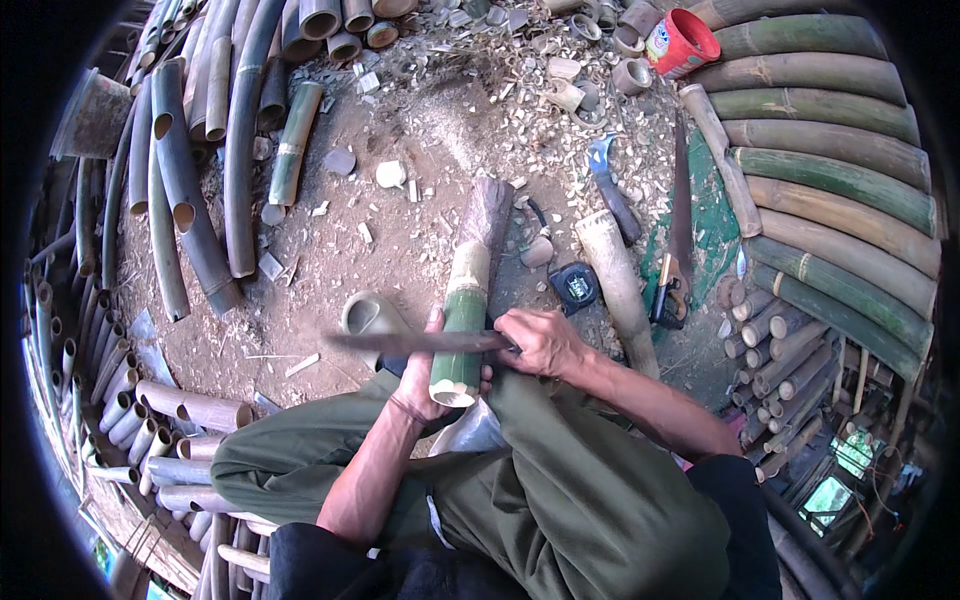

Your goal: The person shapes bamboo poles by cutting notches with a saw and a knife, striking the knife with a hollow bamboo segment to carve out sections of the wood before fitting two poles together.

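Observation:
In front of my lap a short green bamboo tube (463, 310) lies lengthwise, its scraped pale far part against a wooden block (487, 212). My left hand (420, 380) is wrapped round its near part from the left and below. The near open end has an uneven pale rim. My right hand (545, 342) is closed on the handle of a dark knife (420, 341), which is mostly hidden by the fingers. The blade lies crosswise over the tube, pointing left and slightly blurred. A cut bamboo ring (370, 318) is on the ground left of the tube.
Right of the block lie a tape measure (574, 287), a pale bamboo length (614, 285), a curved blade tool (613, 190) and a handsaw (677, 240). Bamboo poles (820, 140) are stacked at right, more (190, 180) at left. A red bucket (682, 44) stands far right amid shavings.

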The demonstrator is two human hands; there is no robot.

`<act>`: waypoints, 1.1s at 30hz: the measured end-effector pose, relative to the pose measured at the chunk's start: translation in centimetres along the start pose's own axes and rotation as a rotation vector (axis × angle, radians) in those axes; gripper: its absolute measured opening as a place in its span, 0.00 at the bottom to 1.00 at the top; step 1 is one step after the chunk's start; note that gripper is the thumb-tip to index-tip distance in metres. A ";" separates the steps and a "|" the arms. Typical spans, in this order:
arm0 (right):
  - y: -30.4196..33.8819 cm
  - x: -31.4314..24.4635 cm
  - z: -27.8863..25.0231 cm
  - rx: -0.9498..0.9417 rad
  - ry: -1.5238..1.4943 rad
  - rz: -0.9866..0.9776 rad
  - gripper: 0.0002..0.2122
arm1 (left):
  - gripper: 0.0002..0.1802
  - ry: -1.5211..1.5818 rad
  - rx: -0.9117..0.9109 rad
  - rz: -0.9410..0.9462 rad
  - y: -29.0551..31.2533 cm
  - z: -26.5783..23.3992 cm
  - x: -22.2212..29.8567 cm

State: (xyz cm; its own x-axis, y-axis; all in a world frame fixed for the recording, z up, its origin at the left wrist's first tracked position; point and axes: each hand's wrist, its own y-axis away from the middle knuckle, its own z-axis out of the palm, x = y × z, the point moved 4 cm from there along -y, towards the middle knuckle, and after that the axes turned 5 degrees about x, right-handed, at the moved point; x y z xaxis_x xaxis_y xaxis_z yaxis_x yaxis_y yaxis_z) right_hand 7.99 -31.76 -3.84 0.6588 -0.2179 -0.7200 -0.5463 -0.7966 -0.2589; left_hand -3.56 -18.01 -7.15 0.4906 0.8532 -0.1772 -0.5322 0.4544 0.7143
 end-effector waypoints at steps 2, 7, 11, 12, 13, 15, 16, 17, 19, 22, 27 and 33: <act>1.0 3.9 0.7 -0.100 0.203 0.321 0.10 | 0.39 0.028 -0.025 0.000 -0.1 0.1 -0.3; 0.4 -0.6 0.3 -0.131 0.068 0.074 0.11 | 0.38 0.060 -0.048 -0.017 0.1 0.1 -0.2; 1.4 3.8 0.1 -0.096 0.275 0.385 0.12 | 0.37 0.109 -0.108 -0.049 -0.7 -0.3 -0.4; 0.9 3.3 0.2 -0.139 0.261 0.404 0.13 | 0.37 0.142 -0.157 -0.049 -0.3 0.6 0.0; 0.4 1.5 0.1 -0.127 0.179 0.286 0.12 | 0.37 0.142 -0.111 -0.036 -0.1 0.0 0.1; -0.5 -1.3 -0.1 -0.100 0.016 0.030 0.11 | 0.37 0.136 -0.028 0.008 0.0 -1.2 0.9; -0.1 -1.1 -0.4 -0.068 0.117 -0.056 0.11 | 0.37 0.186 0.116 0.016 0.1 -0.9 0.4; 1.2 1.7 0.4 -0.064 0.226 0.056 0.09 | 0.37 0.150 0.047 -0.006 -0.2 -0.8 -0.2; 0.4 4.4 0.2 -0.189 0.356 0.501 0.10 | 0.38 0.073 -0.095 -0.001 -0.5 -0.7 -0.2; -0.4 0.2 0.1 -0.106 0.148 0.188 0.09 | 0.38 0.105 -0.106 0.023 -0.5 -1.1 0.1; 0.4 5.5 0.1 -0.195 0.284 0.650 0.08 | 0.38 0.109 -0.126 0.010 -0.9 -0.4 0.0; -0.1 1.0 -0.9 -0.180 0.201 0.267 0.09 | 0.36 0.001 -0.022 0.040 -0.8 -1.1 -0.5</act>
State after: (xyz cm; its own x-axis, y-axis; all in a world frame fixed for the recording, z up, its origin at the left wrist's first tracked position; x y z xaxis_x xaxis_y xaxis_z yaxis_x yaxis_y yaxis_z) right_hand 9.20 -32.39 -3.97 0.6038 -0.5234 -0.6013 -0.6249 -0.7790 0.0506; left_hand -4.16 -18.50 -8.39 0.4679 0.8711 -0.1493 -0.5662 0.4251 0.7062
